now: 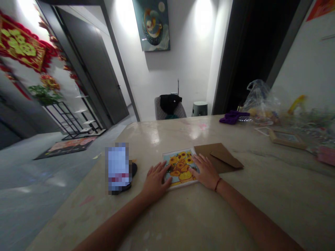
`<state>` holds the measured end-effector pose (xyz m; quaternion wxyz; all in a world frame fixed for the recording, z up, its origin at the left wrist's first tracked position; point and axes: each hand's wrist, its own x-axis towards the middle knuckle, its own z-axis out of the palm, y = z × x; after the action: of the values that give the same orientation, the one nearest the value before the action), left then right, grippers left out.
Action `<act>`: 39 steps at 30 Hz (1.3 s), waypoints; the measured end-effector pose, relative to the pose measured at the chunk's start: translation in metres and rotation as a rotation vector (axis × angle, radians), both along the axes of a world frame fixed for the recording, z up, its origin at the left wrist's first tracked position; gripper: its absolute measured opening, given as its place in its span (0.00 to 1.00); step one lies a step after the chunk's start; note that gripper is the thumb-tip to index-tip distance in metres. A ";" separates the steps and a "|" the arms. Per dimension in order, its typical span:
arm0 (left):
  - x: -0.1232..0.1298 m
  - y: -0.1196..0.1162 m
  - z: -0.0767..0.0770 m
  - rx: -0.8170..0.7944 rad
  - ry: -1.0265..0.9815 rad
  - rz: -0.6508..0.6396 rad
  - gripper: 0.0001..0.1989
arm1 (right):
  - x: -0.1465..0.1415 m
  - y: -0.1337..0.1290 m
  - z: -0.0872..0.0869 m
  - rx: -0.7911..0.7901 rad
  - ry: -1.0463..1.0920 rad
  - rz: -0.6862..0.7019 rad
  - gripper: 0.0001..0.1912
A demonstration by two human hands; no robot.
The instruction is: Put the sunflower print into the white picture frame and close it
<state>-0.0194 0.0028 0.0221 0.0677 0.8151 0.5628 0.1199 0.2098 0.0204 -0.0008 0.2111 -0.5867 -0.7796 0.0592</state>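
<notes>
A sunflower picture (181, 166) with a pale border lies flat on the table, showing yellow and orange blooms on light blue. My left hand (157, 181) rests along its left edge, fingers spread, the thumb lying over the lower left corner. On the right edge lies my right hand (206, 170), its fingers also stretched out over the border. Under and beside the right hand is a brown paper envelope (222, 158) with a pointed flap. Neither hand is closed round anything.
Left of my hands a phone with a blurred screen (118, 167) leans on a black stand (134, 169). At the table's right are a wooden frame (286, 138), a purple cloth (232, 117) and a clear plastic bag (261, 101). Beyond the table stands a grey chair (158, 108).
</notes>
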 end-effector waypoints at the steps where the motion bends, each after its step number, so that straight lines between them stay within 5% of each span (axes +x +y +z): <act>1: 0.000 0.000 0.001 -0.017 0.007 -0.001 0.25 | 0.003 0.002 0.000 0.015 0.006 -0.014 0.28; 6: -0.001 0.002 -0.003 -0.018 -0.006 0.072 0.26 | 0.039 0.010 -0.001 0.150 -0.082 -0.293 0.23; 10: -0.003 0.005 -0.011 0.046 -0.082 0.139 0.30 | 0.071 0.013 -0.003 0.081 -0.205 -0.506 0.27; 14: -0.004 0.005 -0.012 0.029 -0.109 0.136 0.33 | 0.084 0.013 -0.003 0.030 -0.222 -0.497 0.19; 22: -0.005 0.003 -0.011 0.018 -0.043 0.037 0.25 | 0.089 0.008 0.012 0.253 -0.195 -0.682 0.15; 33: -0.002 0.000 -0.008 0.013 -0.055 0.065 0.26 | 0.091 0.001 0.023 0.499 -0.304 -0.747 0.16; 39: 0.001 -0.001 -0.002 -0.010 -0.055 0.097 0.27 | 0.073 0.000 0.025 0.440 -0.258 -0.599 0.17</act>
<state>-0.0189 0.0016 0.0203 0.0814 0.7828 0.6002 0.1425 0.2832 0.0201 0.0247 0.2401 -0.7315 -0.5882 -0.2475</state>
